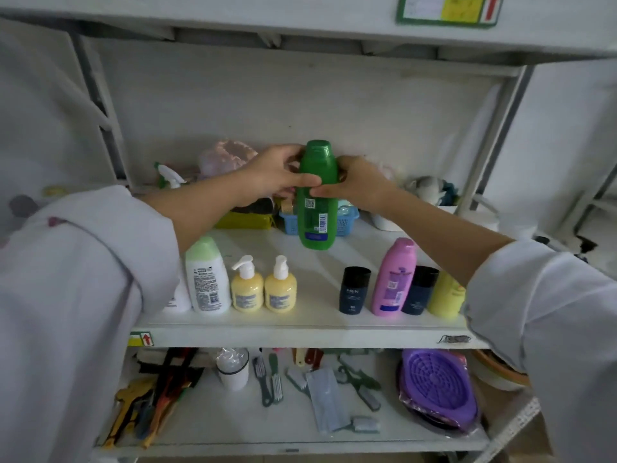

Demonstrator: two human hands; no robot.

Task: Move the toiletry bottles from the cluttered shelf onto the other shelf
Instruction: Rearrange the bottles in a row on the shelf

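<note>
A green bottle (pixel 316 208) hangs upright above the middle shelf (pixel 300 324), cap up. My left hand (pixel 273 177) and my right hand (pixel 355 182) both grip its upper half. Along the shelf front stand a white bottle with a green cap (pixel 206 277), two yellow pump bottles (pixel 247 289) (pixel 280 289), a dark bottle (pixel 354 290), a pink bottle (pixel 394 279), another dark bottle (pixel 420 290) and a yellow-green bottle (pixel 445 295).
Behind the bottles sit a yellow basket (pixel 247 222), a blue basket (pixel 344 222), a spray bottle (pixel 168 177), a pink bag (pixel 227 155) and a white bowl (pixel 387 222). The lower shelf (pixel 267 446) holds brushes, a white cup (pixel 233 370) and a purple basin (pixel 437 385).
</note>
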